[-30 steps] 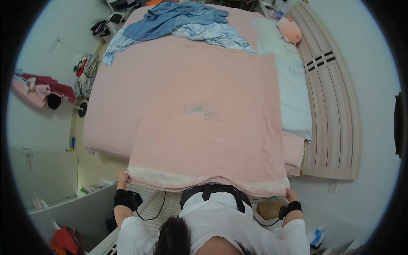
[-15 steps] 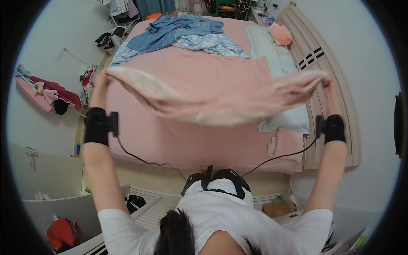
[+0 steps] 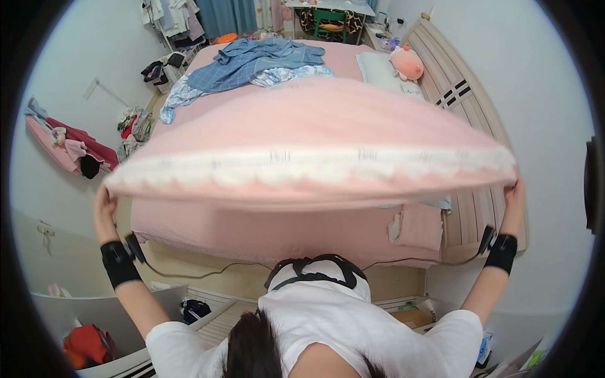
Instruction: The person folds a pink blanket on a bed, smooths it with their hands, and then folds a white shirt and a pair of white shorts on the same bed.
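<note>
A large pink blanket (image 3: 302,126) with a white scalloped border billows out in front of me above the bed, stretched between both arms and blurred by motion. My left hand (image 3: 106,205) is closed on its near left corner. At the near right corner, my right hand (image 3: 513,191) grips the same edge. Both arms are spread wide, with black wrist straps on them. Beneath the blanket, the pink bed sheet (image 3: 283,233) shows along the near side; the middle of the bed is hidden.
Rumpled blue bedding (image 3: 252,63) lies at the bed's far end. A pale pillow (image 3: 381,69) and a pink plush toy (image 3: 408,64) rest by the wooden headboard (image 3: 482,120). A folded pink cloth (image 3: 421,225) sits at the near right. Clothes (image 3: 72,142) hang on the left wall.
The blanket has gone from a sagging, bunched band to a spread, air-filled sheet. Both hands have come nearer to me and moved farther apart, still gripping it.
</note>
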{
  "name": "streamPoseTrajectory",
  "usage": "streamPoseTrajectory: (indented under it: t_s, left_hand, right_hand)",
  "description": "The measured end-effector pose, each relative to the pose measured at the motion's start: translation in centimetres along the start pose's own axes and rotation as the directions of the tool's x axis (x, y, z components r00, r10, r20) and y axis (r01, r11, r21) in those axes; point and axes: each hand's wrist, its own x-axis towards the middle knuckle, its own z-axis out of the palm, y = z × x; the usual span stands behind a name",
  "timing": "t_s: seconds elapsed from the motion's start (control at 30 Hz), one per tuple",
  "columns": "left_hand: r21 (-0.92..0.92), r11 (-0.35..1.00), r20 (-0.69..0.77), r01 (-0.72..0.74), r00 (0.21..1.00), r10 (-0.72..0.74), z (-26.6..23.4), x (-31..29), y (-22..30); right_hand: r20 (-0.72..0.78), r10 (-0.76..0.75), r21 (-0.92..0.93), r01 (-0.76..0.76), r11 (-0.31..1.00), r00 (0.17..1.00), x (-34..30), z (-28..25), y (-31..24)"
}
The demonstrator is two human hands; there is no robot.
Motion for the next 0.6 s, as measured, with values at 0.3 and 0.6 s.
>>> streamPoseTrajectory:
  t_s: [0.3, 0.6]
  left_hand:
    - [0.335, 0.798, -0.234, 0.501, 0.865, -0.444, -12.2, -7.3, -19.5]
    - [0.63, 0.541, -0.376, 0.557, 0.829, -0.414, -9.8, -14.1, -32.7]
  right_hand:
    - [-0.223, 0.668, -0.175, -0.704, 0.689, 0.71, -10.8, -19.7, 20.3]
    - [-0.539, 0.652, -0.141, -0.82, 0.554, 0.533, -24.0, -28.7, 26.9]
